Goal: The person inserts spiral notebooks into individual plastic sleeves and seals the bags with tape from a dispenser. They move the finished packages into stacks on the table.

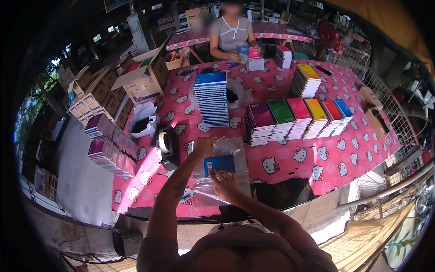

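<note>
A blue spiral notebook [226,162] lies in front of me on a clear plastic bag [240,154]; I cannot tell whether it is inside. My right hand [225,185] rests on the notebook's near part, fingers spread. At the bag's far left edge, my left hand [206,146] is closed on the plastic, its fingertips partly hidden. Just beyond stands a tall stack of blue spiral notebooks [211,99]. A black tape dispenser [167,147] with a roll of tape sits left of my left forearm.
Notebook stacks in several colours [290,118] stand at right. Wrapped notebooks [111,145] pile up at the left edge, near a white plastic bag [145,120] and an open cardboard box [145,79]. Across the pink patterned table [281,165], a co-worker [232,34] handles notebooks.
</note>
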The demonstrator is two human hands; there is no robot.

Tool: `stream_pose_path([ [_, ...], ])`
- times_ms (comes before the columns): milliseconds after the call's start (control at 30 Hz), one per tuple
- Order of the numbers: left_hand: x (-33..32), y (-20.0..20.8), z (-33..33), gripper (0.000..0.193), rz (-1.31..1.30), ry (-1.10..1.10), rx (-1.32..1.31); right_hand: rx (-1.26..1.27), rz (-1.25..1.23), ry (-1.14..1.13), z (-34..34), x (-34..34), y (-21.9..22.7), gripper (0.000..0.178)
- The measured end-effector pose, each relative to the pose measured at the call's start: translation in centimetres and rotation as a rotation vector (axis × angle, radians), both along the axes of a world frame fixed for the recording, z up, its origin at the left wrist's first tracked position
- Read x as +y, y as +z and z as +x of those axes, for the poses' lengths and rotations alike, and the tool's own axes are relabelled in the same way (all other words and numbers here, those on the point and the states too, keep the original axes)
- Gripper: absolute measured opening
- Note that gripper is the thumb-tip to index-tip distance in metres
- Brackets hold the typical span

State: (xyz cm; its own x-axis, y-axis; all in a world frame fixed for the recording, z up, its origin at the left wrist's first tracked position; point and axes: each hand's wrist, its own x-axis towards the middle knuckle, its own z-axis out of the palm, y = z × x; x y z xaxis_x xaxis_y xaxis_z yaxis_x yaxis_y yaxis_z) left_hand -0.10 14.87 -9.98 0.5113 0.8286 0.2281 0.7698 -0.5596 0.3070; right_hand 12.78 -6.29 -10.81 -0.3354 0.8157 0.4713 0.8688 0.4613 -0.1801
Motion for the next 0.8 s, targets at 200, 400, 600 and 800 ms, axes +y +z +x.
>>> stream_pose_path([
  [200, -1.9, 0.5, -0.1, 0.022, 0.324, -0.154, 0.015, -0.023, -0.006, -0.013, -0.1, 0.3, -0.7, 0.076],
  [400, -4.1, 2.4, -0.5, 0.017, 0.181, -0.153, 0.128, -0.026, 0.025, -0.037, -0.3, 0.5, -1.1, 0.077],
  [600, -8.1, 3.9, -1.5, 0.015, 0.493, -0.383, 0.003, 0.020, -0.049, -0.027, -0.9, 0.6, -0.6, 0.064],
  [800, -13.5, 1.2, 0.4, 0.015, 0.108, -0.061, -0.146, -0.015, -0.021, -0.011, 0.1, 0.3, -2.3, 0.055],
])
